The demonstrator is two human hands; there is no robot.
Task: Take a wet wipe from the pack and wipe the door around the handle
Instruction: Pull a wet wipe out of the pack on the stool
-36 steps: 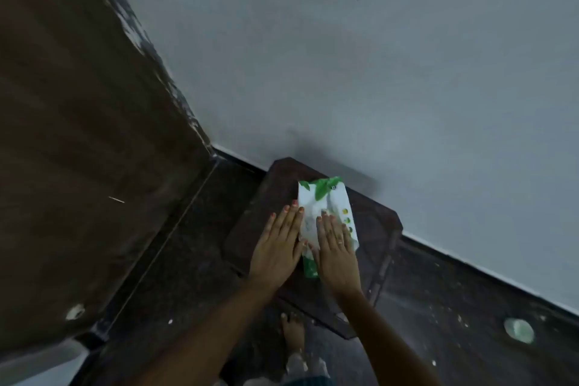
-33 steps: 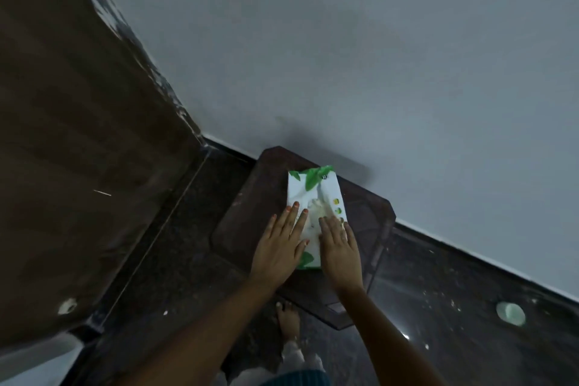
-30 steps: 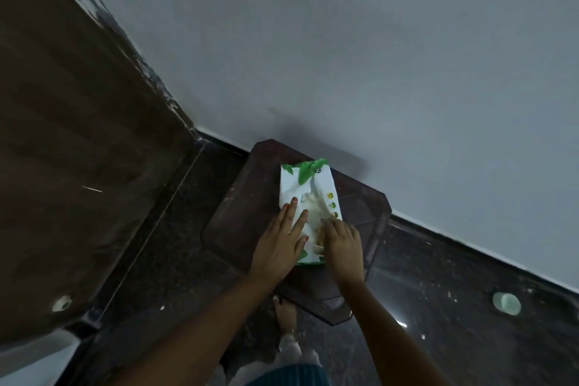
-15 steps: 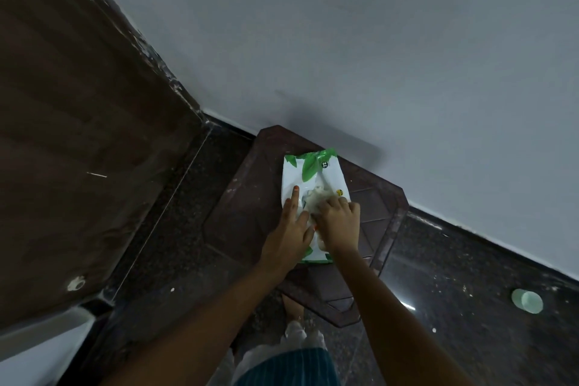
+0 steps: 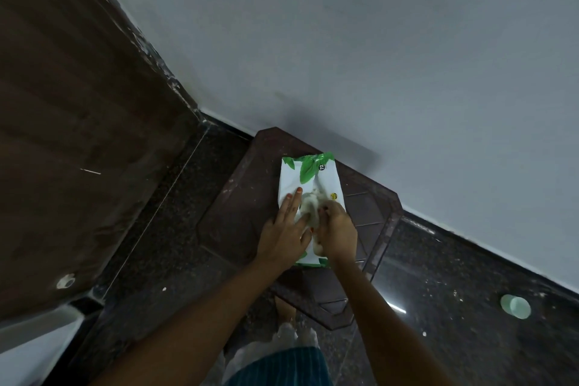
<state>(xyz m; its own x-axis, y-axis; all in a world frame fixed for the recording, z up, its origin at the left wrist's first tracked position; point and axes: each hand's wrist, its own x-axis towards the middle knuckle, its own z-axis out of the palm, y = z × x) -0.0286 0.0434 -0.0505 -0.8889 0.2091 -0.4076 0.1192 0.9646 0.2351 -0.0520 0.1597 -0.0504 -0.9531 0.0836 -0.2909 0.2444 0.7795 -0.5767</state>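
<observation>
While left hand (image 5: 286, 236) steadies pack (image 5: 308, 180), right hand (image 5: 336, 233) pinches wipe (image 5: 310, 208).

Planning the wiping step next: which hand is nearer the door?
Left. The left hand lies flat on the door-side edge of the pack; the right hand, pinching the wipe, is farther from the door.

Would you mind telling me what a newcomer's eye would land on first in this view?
The white and green wipe pack stands out brightest, lying on a dark brown stool against the grey wall. Over it the left hand presses flat on the pack while the right hand pinches a crumpled wipe at its opening. A dark wooden door fills the left side.
</observation>
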